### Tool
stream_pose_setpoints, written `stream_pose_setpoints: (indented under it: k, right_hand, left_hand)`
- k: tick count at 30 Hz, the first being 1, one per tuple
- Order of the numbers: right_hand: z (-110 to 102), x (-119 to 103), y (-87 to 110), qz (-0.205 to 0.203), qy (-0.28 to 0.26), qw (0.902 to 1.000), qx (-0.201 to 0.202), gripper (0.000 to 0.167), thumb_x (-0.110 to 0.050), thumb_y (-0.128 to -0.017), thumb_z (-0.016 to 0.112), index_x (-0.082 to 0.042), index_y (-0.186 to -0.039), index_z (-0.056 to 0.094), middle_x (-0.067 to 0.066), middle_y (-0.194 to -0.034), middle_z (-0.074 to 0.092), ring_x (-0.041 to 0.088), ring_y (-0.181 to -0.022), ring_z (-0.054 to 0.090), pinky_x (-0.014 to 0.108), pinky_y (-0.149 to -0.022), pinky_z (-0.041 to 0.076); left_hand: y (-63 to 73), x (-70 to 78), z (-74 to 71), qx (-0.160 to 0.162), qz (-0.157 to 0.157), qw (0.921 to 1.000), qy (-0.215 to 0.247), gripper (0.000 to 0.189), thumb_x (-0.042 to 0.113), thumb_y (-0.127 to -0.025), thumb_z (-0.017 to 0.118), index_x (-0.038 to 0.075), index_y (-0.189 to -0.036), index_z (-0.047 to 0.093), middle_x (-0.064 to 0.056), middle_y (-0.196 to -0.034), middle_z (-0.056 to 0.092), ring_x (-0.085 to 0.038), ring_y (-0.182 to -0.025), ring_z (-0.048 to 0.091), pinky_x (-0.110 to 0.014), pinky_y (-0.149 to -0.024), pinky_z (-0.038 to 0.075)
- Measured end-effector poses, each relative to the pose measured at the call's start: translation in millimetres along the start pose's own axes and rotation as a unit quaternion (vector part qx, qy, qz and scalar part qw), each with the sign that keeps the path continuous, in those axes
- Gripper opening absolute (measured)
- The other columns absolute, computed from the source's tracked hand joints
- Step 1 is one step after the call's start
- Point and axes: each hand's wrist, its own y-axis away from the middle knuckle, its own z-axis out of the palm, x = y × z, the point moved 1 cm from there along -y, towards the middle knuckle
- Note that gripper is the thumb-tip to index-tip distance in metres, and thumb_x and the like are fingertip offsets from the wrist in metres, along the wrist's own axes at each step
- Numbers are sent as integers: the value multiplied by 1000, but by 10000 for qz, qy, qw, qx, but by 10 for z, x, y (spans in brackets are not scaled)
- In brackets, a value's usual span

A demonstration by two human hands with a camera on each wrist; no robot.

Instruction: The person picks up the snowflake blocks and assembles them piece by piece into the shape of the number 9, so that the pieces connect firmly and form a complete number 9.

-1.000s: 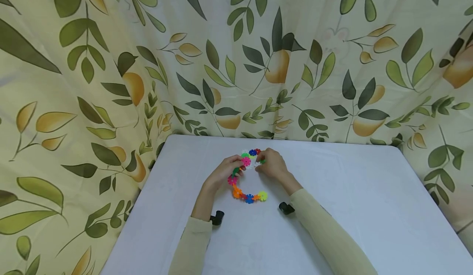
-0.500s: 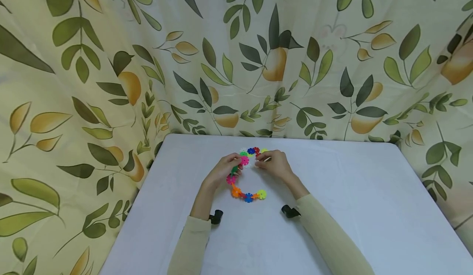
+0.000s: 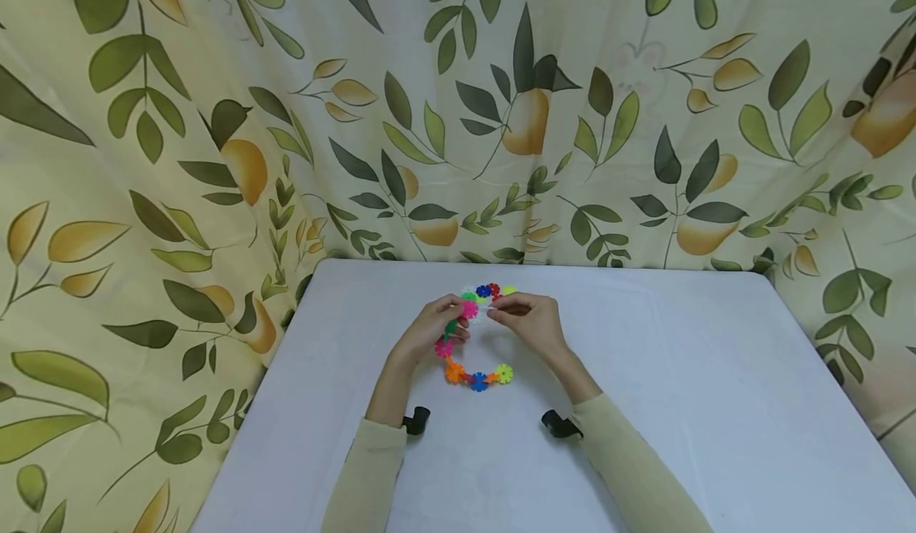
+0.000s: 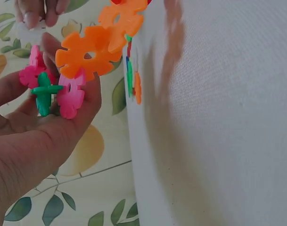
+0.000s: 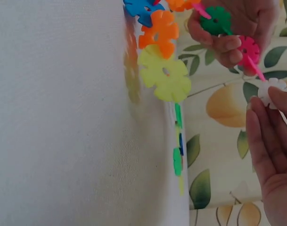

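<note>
My left hand (image 3: 429, 328) grips a curved chain of flower-shaped plastic interlocking discs. In the left wrist view, a green disc (image 4: 44, 94) and a pink disc (image 4: 71, 94) lie by its fingers, with an orange disc (image 4: 88, 54) beyond. The chain hangs round to a yellow-green disc (image 3: 504, 374) at its other end. My right hand (image 3: 533, 322) pinches a white disc (image 5: 271, 92) between thumb and fingers. In the right wrist view, the white disc's edge meets the bright pink disc (image 5: 249, 49) at the chain's upper end.
Behind the hands, several loose discs lie on the white-covered table (image 3: 644, 406), among them a blue disc (image 3: 483, 291) and a red disc (image 3: 494, 289). A leaf-patterned curtain (image 3: 444, 175) hangs along the table's back and left side.
My right hand's fingertips have drawn left to the pink disc while its wrist has swung outward, with the white disc pinched. My left hand holds the chain in nearly the same place.
</note>
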Motion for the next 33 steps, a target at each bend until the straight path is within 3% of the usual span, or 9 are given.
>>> stream_pose_setpoints:
  k: [6, 14, 21, 33]
  right_hand:
    - [41, -14, 42, -204, -142, 9997, 50, 14, -13, -87, 87, -7, -98, 82, 5, -94, 79, 18, -84, 76, 27, -78, 61]
    - [91, -28, 58, -497, -150, 9983, 255, 13, -9, -85, 87, -5, -97, 82, 9, -93, 78, 21, -82, 77, 25, -76, 61]
    - [92, -32, 43, -617, -42, 9975, 327, 11, -9, -85, 87, -5, -94, 82, 11, -91, 78, 22, -80, 77, 22, -74, 60]
    - [92, -8, 56, -435, -3, 9983, 398, 7, -4, -82, 88, -6, -87, 84, 8, -86, 79, 20, -79, 78, 23, -72, 60]
  left_hand:
    - [14, 2, 18, 73, 35, 9999, 98, 24, 25, -113, 47, 5, -118, 60, -9, -92, 61, -26, -83, 69, -35, -82, 61]
    - [2, -23, 39, -4, 188, 9998, 12, 22, 23, -113, 46, 5, -109, 56, -10, -89, 50, -21, -74, 48, -31, -66, 45]
    - [18, 11, 55, -174, 170, 9997, 65, 21, 24, -113, 44, 6, -107, 53, -6, -87, 47, -19, -71, 44, -29, -64, 42]
    - [20, -8, 150, -381, 88, 9992, -74, 22, 23, -115, 35, 11, -113, 53, -2, -82, 42, -15, -65, 39, -25, -57, 39]
